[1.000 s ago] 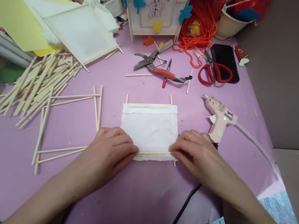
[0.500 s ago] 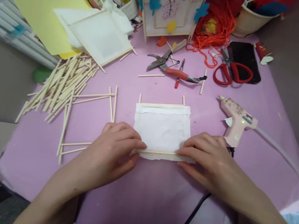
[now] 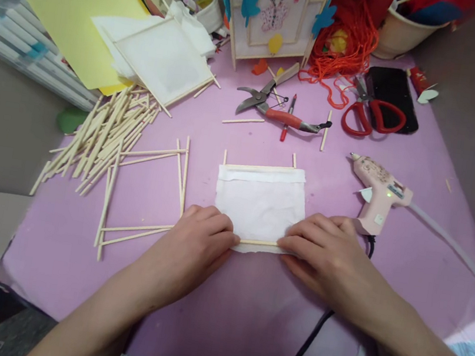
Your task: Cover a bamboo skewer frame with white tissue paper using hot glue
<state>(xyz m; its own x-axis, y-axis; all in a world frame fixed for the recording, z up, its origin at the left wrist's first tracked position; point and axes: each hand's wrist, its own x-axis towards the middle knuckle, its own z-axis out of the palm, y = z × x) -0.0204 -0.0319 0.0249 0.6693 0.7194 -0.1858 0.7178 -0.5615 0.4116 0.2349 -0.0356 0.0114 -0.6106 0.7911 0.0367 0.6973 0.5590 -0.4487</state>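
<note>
Both my hands rest at the near edge of a white cloth sheet (image 3: pixel 260 208) lying flat on the pink table top (image 3: pixel 215 323). My left hand (image 3: pixel 196 243) and my right hand (image 3: pixel 325 250) pinch a thin wooden stick (image 3: pixel 258 242) from either end, pressing it onto the sheet. A narrow strip of cloth shows below that stick. A matching stick (image 3: pixel 260 168) lies along the far edge, under a folded-over cloth band. The stick's ends are hidden under my fingers.
A heap of loose wooden sticks (image 3: pixel 104 140) and a few laid-out sticks lie to the left. A pink glue gun (image 3: pixel 381 190) sits near my right hand. Pruning shears (image 3: pixel 270 105), red scissors (image 3: pixel 369 117), a phone (image 3: pixel 393 91), and orange cord (image 3: pixel 345 57) lie beyond.
The whole view has shifted right and steadied. My hands have drawn slightly closer together along the stick, and less cloth shows below it.
</note>
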